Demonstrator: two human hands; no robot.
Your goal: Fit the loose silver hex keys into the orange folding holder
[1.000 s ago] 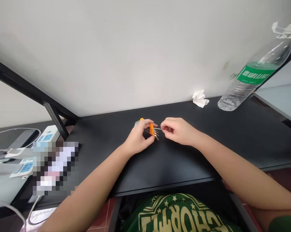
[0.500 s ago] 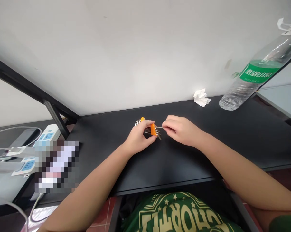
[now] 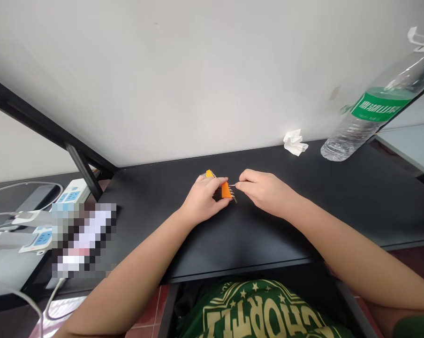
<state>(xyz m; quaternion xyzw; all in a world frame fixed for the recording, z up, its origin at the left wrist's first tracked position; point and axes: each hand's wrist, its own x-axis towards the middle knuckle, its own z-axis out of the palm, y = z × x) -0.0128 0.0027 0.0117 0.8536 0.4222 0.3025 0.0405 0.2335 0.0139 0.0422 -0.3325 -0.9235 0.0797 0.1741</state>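
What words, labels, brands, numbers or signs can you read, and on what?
"鼎湖山泉", slightly blurred: green label on bottle; line beneath too small.
Shirt: large letters upside down, cut off; no whole word readable.
Device at left: pixelated, unreadable.
Orange holder: no text readable.

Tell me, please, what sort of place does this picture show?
It looks like an indoor desk space, perhaps in a home or office. A black table stands against a pale wall, a power strip is to the left, and a plastic bottle stands on the table.
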